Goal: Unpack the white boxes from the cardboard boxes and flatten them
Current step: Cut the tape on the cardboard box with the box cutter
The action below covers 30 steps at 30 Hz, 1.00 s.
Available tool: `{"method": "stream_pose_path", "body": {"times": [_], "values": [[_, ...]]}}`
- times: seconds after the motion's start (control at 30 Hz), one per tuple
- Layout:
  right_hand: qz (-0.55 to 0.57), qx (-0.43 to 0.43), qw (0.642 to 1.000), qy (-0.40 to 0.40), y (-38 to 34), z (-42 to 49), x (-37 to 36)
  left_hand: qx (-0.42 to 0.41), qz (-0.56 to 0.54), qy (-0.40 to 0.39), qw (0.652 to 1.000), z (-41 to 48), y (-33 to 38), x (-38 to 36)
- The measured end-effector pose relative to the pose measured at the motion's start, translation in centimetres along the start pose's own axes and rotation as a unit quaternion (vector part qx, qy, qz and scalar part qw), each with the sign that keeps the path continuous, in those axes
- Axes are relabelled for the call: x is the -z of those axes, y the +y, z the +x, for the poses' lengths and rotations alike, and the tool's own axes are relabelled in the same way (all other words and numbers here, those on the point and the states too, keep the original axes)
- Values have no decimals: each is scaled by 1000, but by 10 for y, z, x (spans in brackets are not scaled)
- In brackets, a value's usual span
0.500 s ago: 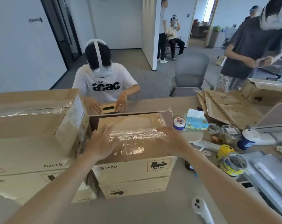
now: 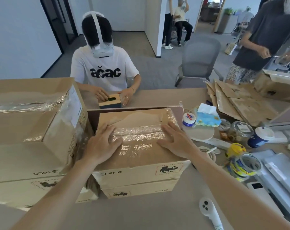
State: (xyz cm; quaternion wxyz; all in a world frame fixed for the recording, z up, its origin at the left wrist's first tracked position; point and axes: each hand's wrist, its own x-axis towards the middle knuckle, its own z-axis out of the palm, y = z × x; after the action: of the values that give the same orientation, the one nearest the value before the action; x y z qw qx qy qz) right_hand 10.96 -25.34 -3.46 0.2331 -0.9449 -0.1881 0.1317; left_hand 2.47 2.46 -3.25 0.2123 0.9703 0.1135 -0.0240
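We are only at the start. Our left hand and our right hand both lie flat on top of the middle cardboard box. The fingers are straight and spread out, and they hold nothing. The box is right under our fingers and it is not open yet. Shiny clear tape runs across the lid between our two hands, and our fingertips touch its crinkly edge. We cannot see any white boxes. We think they are inside, under our palms.

So we think a lot is left: get the tape off, lift the flaps, take the white boxes out, and squash the cardboard flat. A second box sits under this one, below our wrists, and it looks closed too. Just beside our left fingers stands a bigger cardboard box, also taped shut.

Some work looks done. Far past our right fingers lies a pile of flat cardboard sheets, brown and bent at the folds.

The cardboard is brown, stiff and smooth, with square corners and black print on the front. The tape is thin, see-through and wrinkled, and it shines in the light. It may tear into strips. The table under the boxes is plain and grey-brown.
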Motion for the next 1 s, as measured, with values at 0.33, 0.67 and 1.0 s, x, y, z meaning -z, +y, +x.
{"method": "stream_pose_path", "body": {"times": [0.33,0.67,1.0], "values": [[17,9,999,41,-2,-7,-3,-9,-25,33,999,-3,3,-1],[63,-7,990,122,5,-58,-2,-99,-64,101,988,-37,24,10],[68,23,981,178,23,-173,-12,-67,-64,147,985,-153,52,-15]]}}
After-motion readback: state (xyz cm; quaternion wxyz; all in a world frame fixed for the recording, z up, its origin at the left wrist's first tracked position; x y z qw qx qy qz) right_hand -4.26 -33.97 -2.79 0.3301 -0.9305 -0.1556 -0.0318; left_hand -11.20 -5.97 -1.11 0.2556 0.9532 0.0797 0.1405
